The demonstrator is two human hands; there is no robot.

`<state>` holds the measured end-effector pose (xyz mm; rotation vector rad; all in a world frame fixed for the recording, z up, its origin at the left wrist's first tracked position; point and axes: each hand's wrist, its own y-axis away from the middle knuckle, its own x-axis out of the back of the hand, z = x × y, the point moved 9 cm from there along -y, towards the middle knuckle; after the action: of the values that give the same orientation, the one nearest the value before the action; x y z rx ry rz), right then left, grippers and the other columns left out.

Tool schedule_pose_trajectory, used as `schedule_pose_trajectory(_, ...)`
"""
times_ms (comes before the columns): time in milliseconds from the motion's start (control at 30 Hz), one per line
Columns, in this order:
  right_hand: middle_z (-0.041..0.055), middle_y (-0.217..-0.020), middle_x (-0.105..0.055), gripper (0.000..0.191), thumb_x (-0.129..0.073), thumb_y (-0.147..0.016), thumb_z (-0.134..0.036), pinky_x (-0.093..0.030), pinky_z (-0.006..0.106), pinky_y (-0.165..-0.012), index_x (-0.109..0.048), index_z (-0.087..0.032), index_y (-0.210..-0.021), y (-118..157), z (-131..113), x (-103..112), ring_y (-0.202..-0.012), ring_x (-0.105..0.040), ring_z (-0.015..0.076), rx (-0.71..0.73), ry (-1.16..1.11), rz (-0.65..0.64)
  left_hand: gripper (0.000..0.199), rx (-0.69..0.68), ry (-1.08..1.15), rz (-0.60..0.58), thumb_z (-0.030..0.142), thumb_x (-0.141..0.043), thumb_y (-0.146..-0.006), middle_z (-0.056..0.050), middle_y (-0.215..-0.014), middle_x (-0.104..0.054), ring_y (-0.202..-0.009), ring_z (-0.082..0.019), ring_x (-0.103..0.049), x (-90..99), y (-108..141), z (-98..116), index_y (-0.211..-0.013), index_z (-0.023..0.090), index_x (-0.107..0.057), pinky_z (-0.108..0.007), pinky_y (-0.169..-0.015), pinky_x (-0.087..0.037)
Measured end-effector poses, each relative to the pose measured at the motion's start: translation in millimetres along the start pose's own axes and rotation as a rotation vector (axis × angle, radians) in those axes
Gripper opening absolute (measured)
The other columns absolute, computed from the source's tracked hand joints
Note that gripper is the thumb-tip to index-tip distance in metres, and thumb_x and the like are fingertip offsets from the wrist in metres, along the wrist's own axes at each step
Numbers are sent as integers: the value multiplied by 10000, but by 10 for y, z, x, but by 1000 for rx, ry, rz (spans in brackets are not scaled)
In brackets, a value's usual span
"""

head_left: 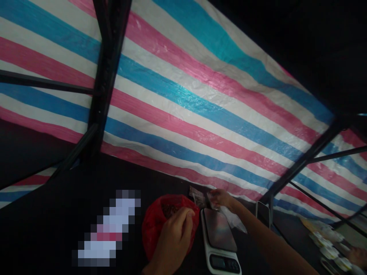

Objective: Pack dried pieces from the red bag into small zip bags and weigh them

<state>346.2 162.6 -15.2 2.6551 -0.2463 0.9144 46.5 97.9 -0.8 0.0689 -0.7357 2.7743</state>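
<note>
My left hand (175, 236) is over a red plastic bag (149, 229), its fingers curled together at the bag's opening. Small brown pieces (169, 210) show inside; whatever the fingers may hold is hidden. Just right of the bag lies a digital kitchen scale (220, 231) with a bare metal plate. Beyond its far end, my right hand (220, 198) is closed on a small clear packet (212, 202). Other small packets (198, 196) lie to the left of that hand. A crumpled clear plastic bag (233, 220) rests beneath my right forearm.
A blurred-out panel (109, 229) occupies the dark table left of the red bag. A phone-like framed object (263, 214) stands right of my forearm. Farther right are several white-and-yellow containers (328, 250) and another person's hand (358, 256). Striped sheeting (195, 114) and black metal posts (107, 76) rise behind.
</note>
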Motion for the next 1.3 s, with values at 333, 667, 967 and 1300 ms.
schedule_pose_trajectory(333,28,-789,-762,357,-834,-693,-136,-551,279,-639,-723,-162,-1031,334,-920,1108,-687,-689,173,157,288,-1,394,-11,5,5,311,-380,-1096,-66,-955,-816,-907,-216,-774,-3,-10,12,-956,240,-741,-311,-833,-582)
schedule_pose_trajectory(667,38,-765,-800,408,-683,-598,-163,-526,275,-628,-778,-172,-995,526,-1645,1073,-705,-726,205,333,430,-56,379,-14,1,13,323,-391,-1081,-66,-955,-820,-900,-223,-779,28,0,13,-945,242,-735,-321,-843,-588)
schedule_pose_trajectory(967,21,-734,-776,353,-646,-667,-4,-540,293,-721,-766,-179,-949,365,-1730,878,-732,-731,207,429,622,145,374,-4,9,21,343,-376,-1097,-56,-959,-805,-928,-217,-775,175,26,27,-966,242,-712,-319,-863,-563)
schedule_pose_trajectory(1300,86,-1250,-718,307,-706,-1020,-350,-628,428,-893,-677,-172,-1268,-154,-1805,171,-1027,-726,225,425,665,8,341,-46,1,47,301,-385,-1088,-36,-928,-793,-892,-197,-766,303,63,17,-959,242,-696,-292,-819,-535)
